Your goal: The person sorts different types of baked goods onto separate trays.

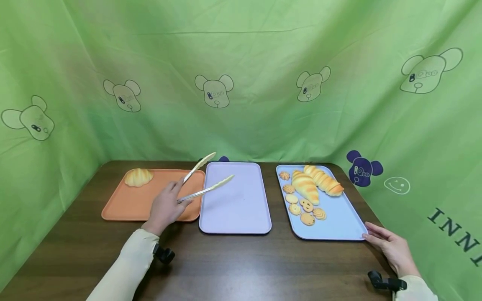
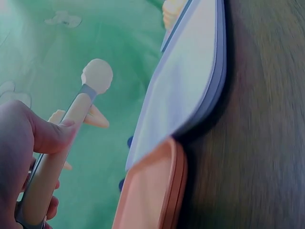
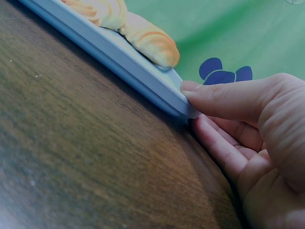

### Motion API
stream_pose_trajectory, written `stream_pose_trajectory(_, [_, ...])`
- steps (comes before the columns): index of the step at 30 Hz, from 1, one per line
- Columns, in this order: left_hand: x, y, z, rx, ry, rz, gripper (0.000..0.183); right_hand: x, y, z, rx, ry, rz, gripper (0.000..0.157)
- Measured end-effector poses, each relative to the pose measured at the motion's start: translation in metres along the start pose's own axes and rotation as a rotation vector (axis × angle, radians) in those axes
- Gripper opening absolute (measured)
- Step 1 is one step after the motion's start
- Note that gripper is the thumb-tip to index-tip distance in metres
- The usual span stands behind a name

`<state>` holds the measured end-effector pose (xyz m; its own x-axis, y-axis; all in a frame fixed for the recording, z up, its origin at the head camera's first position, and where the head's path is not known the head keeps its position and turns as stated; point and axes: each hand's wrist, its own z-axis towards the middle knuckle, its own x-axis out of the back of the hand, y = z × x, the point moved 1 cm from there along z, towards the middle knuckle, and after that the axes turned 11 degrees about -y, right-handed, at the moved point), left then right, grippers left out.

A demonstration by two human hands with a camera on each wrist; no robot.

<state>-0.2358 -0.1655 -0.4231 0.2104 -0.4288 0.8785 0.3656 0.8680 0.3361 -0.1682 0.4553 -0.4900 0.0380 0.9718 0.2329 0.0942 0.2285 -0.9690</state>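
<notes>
In the head view my left hand [image 1: 165, 207] grips a pair of tongs [image 1: 201, 192] with metal arms and cream-coloured tips. The tongs' arms are spread apart, with nothing between them, and the tips reach over the lavender tray [image 1: 235, 209]. The left wrist view shows the thumb pressed along one arm of the tongs [image 2: 56, 167]. My right hand [image 1: 391, 246] pinches the near right corner of the blue tray [image 1: 340, 228]. Thumb above and fingers below, it holds that corner in the right wrist view. Two long bread rolls [image 1: 306, 187] and several cookies [image 1: 307, 219] lie on the blue tray.
An orange tray [image 1: 124, 209] lies at the left, against the lavender one, with a pale bread roll [image 1: 138, 177] near its far left corner. All the trays rest on a dark wooden table [image 1: 233, 267]. A green printed curtain [image 1: 260, 125] hangs behind and beside it.
</notes>
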Motion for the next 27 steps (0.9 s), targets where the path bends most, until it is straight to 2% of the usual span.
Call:
stream_pose_trajectory(3, [-0.005, 0.008, 0.006, -0.022, -0.006, 0.006, 0.072, -0.001, 0.000, 0.000, -0.001, -0.005, 0.019, 0.035])
stream_pose_trajectory(7, [-0.011, 0.018, 0.014, -0.023, -0.034, 0.016, 0.072, -0.001, 0.000, 0.000, -0.001, -0.011, -0.014, 0.034])
stream_pose_trajectory(14, [-0.024, 0.040, 0.032, -0.021, -0.150, 0.000, 0.074, 0.002, 0.000, 0.000, 0.004, -0.020, -0.039, 0.037])
stream_pose_trajectory(20, [-0.041, 0.067, 0.041, -0.062, -0.201, 0.013, 0.072, 0.003, 0.000, -0.001, 0.025, -0.022, -0.010, 0.038])
stream_pose_trajectory(27, [-0.059, 0.101, 0.050, -0.075, -0.271, -0.010, 0.072, 0.002, 0.000, 0.000, 0.041, -0.020, 0.017, 0.038])
